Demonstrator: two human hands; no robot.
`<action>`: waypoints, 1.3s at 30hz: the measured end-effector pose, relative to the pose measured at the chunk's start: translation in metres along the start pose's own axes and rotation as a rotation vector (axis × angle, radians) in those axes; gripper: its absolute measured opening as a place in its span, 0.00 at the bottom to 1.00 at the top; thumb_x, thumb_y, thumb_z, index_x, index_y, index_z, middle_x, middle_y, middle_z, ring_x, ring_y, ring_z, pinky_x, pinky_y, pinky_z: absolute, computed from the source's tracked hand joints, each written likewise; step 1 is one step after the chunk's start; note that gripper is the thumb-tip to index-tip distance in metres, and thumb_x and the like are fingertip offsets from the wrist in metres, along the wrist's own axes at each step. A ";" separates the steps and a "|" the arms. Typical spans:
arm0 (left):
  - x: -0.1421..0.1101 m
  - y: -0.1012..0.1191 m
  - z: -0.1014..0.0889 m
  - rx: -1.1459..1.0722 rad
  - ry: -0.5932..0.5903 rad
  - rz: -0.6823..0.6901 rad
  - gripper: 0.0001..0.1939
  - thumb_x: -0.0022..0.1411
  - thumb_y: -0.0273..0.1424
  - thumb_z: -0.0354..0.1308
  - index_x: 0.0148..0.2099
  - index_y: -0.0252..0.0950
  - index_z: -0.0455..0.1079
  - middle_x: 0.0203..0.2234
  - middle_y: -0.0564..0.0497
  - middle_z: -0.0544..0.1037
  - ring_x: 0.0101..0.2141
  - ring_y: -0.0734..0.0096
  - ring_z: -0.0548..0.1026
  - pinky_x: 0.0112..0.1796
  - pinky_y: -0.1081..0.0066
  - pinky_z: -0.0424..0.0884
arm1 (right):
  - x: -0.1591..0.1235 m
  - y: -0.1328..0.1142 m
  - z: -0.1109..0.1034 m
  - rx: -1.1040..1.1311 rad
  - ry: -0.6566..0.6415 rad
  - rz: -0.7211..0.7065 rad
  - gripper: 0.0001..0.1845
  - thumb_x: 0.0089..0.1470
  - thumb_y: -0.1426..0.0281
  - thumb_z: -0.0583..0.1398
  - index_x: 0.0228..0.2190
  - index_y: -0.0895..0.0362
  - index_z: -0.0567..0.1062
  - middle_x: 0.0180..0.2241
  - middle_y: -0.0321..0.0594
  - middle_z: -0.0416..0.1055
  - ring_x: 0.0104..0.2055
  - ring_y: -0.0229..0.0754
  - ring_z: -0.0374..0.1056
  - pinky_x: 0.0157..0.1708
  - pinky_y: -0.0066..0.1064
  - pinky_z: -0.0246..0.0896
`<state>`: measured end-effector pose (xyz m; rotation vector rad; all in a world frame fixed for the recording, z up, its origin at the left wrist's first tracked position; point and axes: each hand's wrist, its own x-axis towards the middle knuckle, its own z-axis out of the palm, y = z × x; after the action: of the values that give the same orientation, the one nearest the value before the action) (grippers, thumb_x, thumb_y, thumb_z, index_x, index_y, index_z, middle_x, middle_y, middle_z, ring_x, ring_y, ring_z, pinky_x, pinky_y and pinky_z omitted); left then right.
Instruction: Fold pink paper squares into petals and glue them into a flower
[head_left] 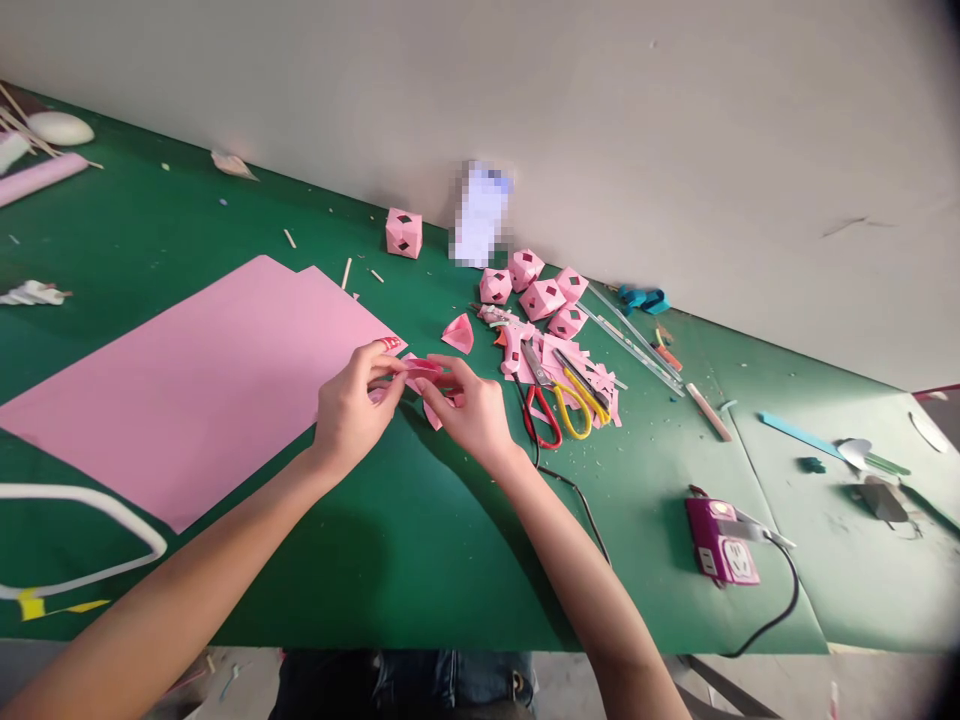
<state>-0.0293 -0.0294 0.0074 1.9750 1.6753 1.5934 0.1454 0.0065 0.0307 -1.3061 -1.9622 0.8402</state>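
Between my two hands, above the green table, is a small folded piece of pink paper [422,368]. My left hand [355,398] pinches its left end, and a red patterned wrap shows on one finger. My right hand [474,408] pinches the right end with thumb and fingers. Just below, partly hidden by my fingers, lies another bit of pink paper [433,414]. Beyond my right hand rests a loose folded pink piece [458,334]. Large pink sheets [225,370] lie flat beside my left hand.
Right of my hands are a pink glue gun [514,345], red-handled scissors [541,415], a yellow-handled pair [574,410] and paper strips [600,375]. Several pink paper balls [541,298] sit behind them. A phone [480,215] leans on the wall. A purple power socket [721,542] stands at right.
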 end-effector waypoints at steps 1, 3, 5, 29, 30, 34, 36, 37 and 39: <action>0.001 0.000 0.000 -0.028 0.008 -0.031 0.18 0.70 0.23 0.65 0.59 0.37 0.69 0.39 0.49 0.87 0.35 0.67 0.88 0.34 0.73 0.83 | 0.000 0.000 -0.002 0.008 -0.007 -0.017 0.19 0.66 0.58 0.66 0.56 0.49 0.80 0.41 0.36 0.88 0.31 0.42 0.82 0.40 0.33 0.78; 0.002 0.000 -0.001 -0.075 0.022 -0.074 0.17 0.69 0.24 0.65 0.58 0.37 0.69 0.38 0.51 0.86 0.33 0.70 0.87 0.33 0.74 0.82 | 0.000 0.000 -0.005 0.010 -0.021 -0.067 0.20 0.68 0.58 0.64 0.58 0.49 0.79 0.44 0.37 0.88 0.31 0.41 0.82 0.39 0.31 0.77; 0.003 0.001 -0.001 -0.105 0.022 -0.090 0.16 0.69 0.24 0.64 0.57 0.38 0.69 0.37 0.52 0.85 0.32 0.71 0.86 0.32 0.75 0.81 | 0.000 0.002 -0.007 0.004 -0.039 -0.122 0.19 0.70 0.58 0.63 0.58 0.49 0.79 0.45 0.37 0.87 0.31 0.40 0.81 0.39 0.30 0.77; 0.001 -0.003 0.002 -0.126 -0.003 -0.030 0.14 0.70 0.28 0.66 0.55 0.39 0.70 0.41 0.49 0.86 0.38 0.67 0.87 0.36 0.71 0.83 | 0.018 0.016 -0.028 -0.045 0.055 0.072 0.29 0.72 0.57 0.59 0.69 0.51 0.71 0.52 0.46 0.85 0.54 0.54 0.83 0.55 0.47 0.77; 0.001 -0.003 0.002 -0.121 -0.001 -0.038 0.14 0.70 0.29 0.67 0.55 0.39 0.71 0.40 0.50 0.86 0.36 0.69 0.87 0.35 0.71 0.83 | 0.017 0.012 -0.029 -0.068 0.092 0.053 0.27 0.72 0.56 0.58 0.67 0.52 0.73 0.54 0.48 0.84 0.55 0.56 0.82 0.56 0.48 0.77; 0.000 -0.001 0.002 -0.132 -0.021 -0.104 0.15 0.71 0.33 0.66 0.56 0.39 0.71 0.38 0.51 0.86 0.34 0.70 0.86 0.35 0.71 0.83 | 0.009 -0.005 -0.031 -0.084 0.056 -0.145 0.20 0.67 0.58 0.66 0.56 0.50 0.82 0.54 0.45 0.83 0.54 0.52 0.80 0.53 0.40 0.76; 0.000 0.001 0.002 -0.160 -0.034 -0.128 0.15 0.71 0.36 0.66 0.55 0.39 0.71 0.38 0.50 0.86 0.37 0.67 0.86 0.36 0.70 0.83 | 0.006 -0.008 -0.029 -0.093 0.001 -0.207 0.16 0.66 0.62 0.67 0.53 0.50 0.83 0.50 0.43 0.84 0.50 0.49 0.80 0.49 0.36 0.76; 0.000 0.002 0.002 -0.171 -0.040 -0.139 0.15 0.71 0.38 0.66 0.55 0.39 0.71 0.39 0.49 0.86 0.38 0.67 0.87 0.37 0.69 0.84 | 0.005 -0.008 -0.027 -0.102 -0.016 -0.211 0.13 0.67 0.63 0.67 0.51 0.50 0.84 0.47 0.43 0.85 0.47 0.47 0.81 0.47 0.34 0.75; 0.000 0.004 0.002 -0.184 -0.051 -0.165 0.16 0.71 0.41 0.66 0.55 0.40 0.71 0.38 0.49 0.86 0.38 0.66 0.87 0.39 0.68 0.84 | 0.003 -0.006 -0.024 -0.122 -0.029 -0.193 0.08 0.68 0.66 0.65 0.46 0.51 0.85 0.39 0.41 0.84 0.39 0.44 0.80 0.40 0.32 0.73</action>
<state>-0.0252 -0.0303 0.0092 1.7276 1.5652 1.5629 0.1597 0.0116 0.0506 -1.1531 -2.1518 0.6585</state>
